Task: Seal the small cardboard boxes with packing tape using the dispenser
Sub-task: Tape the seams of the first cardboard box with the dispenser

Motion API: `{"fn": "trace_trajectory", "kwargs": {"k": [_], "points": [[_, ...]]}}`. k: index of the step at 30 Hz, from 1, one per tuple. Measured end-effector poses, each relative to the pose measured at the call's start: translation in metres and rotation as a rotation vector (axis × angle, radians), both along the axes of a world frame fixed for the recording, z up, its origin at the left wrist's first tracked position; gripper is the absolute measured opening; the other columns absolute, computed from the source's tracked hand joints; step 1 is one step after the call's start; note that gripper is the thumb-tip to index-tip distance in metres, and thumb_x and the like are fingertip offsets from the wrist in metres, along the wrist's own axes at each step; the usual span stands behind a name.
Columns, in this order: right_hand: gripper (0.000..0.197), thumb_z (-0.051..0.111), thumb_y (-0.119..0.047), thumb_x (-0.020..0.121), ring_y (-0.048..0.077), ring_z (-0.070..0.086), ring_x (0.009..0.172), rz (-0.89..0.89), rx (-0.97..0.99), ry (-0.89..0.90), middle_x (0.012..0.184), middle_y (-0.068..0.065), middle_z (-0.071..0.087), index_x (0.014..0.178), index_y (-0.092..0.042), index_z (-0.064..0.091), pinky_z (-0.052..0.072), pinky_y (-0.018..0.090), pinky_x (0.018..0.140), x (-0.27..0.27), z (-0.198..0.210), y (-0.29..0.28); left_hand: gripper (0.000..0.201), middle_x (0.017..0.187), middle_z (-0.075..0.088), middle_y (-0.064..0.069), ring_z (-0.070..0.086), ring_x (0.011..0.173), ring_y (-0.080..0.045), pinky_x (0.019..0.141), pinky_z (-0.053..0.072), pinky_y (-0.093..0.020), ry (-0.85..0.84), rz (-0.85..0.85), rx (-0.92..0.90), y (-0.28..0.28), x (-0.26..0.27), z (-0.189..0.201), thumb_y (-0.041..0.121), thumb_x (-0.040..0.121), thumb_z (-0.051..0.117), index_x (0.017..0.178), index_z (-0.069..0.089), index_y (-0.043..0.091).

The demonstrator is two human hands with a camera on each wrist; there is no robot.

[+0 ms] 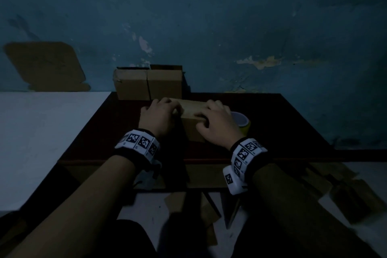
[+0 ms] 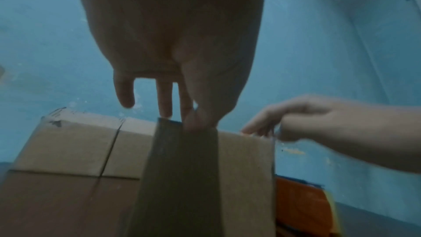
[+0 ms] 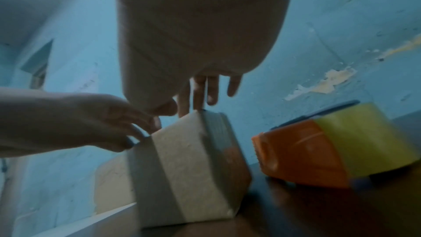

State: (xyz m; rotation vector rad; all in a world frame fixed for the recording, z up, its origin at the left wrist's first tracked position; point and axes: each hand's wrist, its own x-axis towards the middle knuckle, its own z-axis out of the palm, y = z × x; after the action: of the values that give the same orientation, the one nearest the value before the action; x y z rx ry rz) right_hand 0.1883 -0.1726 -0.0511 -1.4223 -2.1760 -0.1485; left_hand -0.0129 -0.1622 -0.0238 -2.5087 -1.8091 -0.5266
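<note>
A small cardboard box [image 1: 191, 115] stands mid-table with both hands on its top. My left hand [image 1: 172, 109] lies over the box's left top edge. In the left wrist view its fingers [image 2: 165, 104] point straight down and the thumb presses the end of a dark tape strip [image 2: 180, 168] that runs down the box [image 2: 246, 159]. My right hand [image 1: 204, 118] rests on the right top edge, fingers [image 3: 212, 93] straight on the box [image 3: 182, 159]. The orange dispenser [image 3: 296, 154] with its yellow tape roll [image 3: 364, 138] lies on the table just right of the box, untouched.
Two more cardboard boxes [image 1: 132, 85] [image 1: 165, 84] stand against the blue wall at the back of the dark red table [image 1: 282, 132]. A white surface [image 1: 41, 132] adjoins the table on the left. Cardboard scraps [image 1: 345, 190] lie on the floor at the right.
</note>
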Motion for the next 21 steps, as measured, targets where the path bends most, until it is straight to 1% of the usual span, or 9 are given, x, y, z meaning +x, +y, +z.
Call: {"fn": "trace_trajectory", "kwargs": {"k": [3,6,7,9,11,13,15,18,21], "points": [[0.029,0.059,-0.033,0.083,0.018,0.04,0.117,0.059,-0.04,0.107,0.117,-0.001,0.053,0.109,-0.023,0.068,0.028,0.029,0.094,-0.003,-0.002,-0.003,0.022,0.122,0.046,-0.003,0.042,0.117,-0.026,0.089,0.039,-0.047,-0.065,0.081,0.044,-0.001,0.008,-0.001,0.039,0.093,0.049,0.112,0.059,0.033],[0.031,0.051,-0.037,0.088,0.017,0.042,0.117,0.053,-0.115,0.087,0.124,-0.004,0.055,0.115,-0.029,0.065,0.032,0.036,0.099,-0.003,0.0,-0.005,0.032,0.119,0.045,-0.009,0.049,0.112,-0.031,0.09,0.045,-0.046,-0.115,0.071,-0.046,0.004,0.015,-0.003,0.041,0.093,0.047,0.12,0.055,0.028],[0.029,0.05,-0.034,0.09,0.016,0.044,0.113,0.074,-0.125,0.1,0.121,-0.006,0.056,0.115,-0.03,0.064,0.034,0.037,0.097,-0.002,0.001,-0.006,0.036,0.12,0.043,-0.011,0.051,0.11,-0.033,0.091,0.046,-0.046,-0.134,0.057,-0.083,0.007,0.016,-0.004,0.044,0.093,0.046,0.123,0.053,0.026],[0.024,0.048,-0.027,0.093,0.013,0.049,0.104,0.139,-0.16,0.256,0.112,-0.005,0.059,0.113,-0.03,0.061,0.042,0.035,0.09,0.004,0.005,-0.007,0.044,0.122,0.04,-0.01,0.051,0.108,-0.031,0.094,0.047,-0.045,-0.181,0.041,-0.155,0.012,0.017,-0.007,0.053,0.091,0.047,0.125,0.051,0.025],[0.015,0.045,-0.023,0.094,0.013,0.053,0.094,0.033,-0.142,0.396,0.103,-0.004,0.058,0.105,-0.027,0.055,0.043,0.033,0.077,0.015,0.007,-0.005,0.046,0.123,0.04,-0.009,0.051,0.108,-0.028,0.095,0.046,-0.038,-0.245,0.014,-0.181,0.017,0.018,-0.008,0.053,0.091,0.051,0.126,0.052,0.024],[0.007,0.043,-0.025,0.096,0.019,0.054,0.09,-0.242,-0.037,0.254,0.096,0.0,0.056,0.097,-0.022,0.049,0.037,0.031,0.07,0.033,0.003,0.0,0.038,0.126,0.044,-0.01,0.051,0.112,-0.026,0.093,0.041,-0.029,-0.312,-0.07,-0.16,0.021,0.019,-0.009,0.043,0.093,0.055,0.124,0.057,0.022],[0.022,0.043,-0.037,0.097,0.024,0.056,0.095,-0.431,-0.094,-0.018,0.101,0.005,0.06,0.102,-0.017,0.052,0.037,0.033,0.074,0.048,-0.008,0.008,0.03,0.127,0.052,-0.009,0.052,0.116,-0.024,0.092,0.036,-0.023,-0.332,-0.185,-0.127,0.023,0.021,-0.011,0.031,0.096,0.055,0.122,0.061,0.018],[0.049,0.047,-0.059,0.089,0.024,0.06,0.098,-0.492,-0.222,-0.239,0.109,0.005,0.064,0.112,-0.016,0.056,0.04,0.036,0.086,0.055,-0.025,0.019,0.024,0.121,0.059,-0.009,0.055,0.113,-0.021,0.09,0.036,-0.022,-0.389,-0.265,-0.079,0.024,0.024,-0.016,0.019,0.096,0.055,0.117,0.066,0.014],[0.051,0.053,-0.059,0.087,0.023,0.059,0.104,-0.475,-0.193,-0.251,0.114,0.005,0.064,0.114,-0.016,0.058,0.041,0.037,0.092,0.052,-0.031,0.025,0.019,0.11,0.053,-0.005,0.052,0.099,-0.014,0.083,0.036,-0.023,-0.443,-0.209,-0.017,0.023,0.025,-0.018,0.021,0.095,0.057,0.107,0.07,0.019]]}}
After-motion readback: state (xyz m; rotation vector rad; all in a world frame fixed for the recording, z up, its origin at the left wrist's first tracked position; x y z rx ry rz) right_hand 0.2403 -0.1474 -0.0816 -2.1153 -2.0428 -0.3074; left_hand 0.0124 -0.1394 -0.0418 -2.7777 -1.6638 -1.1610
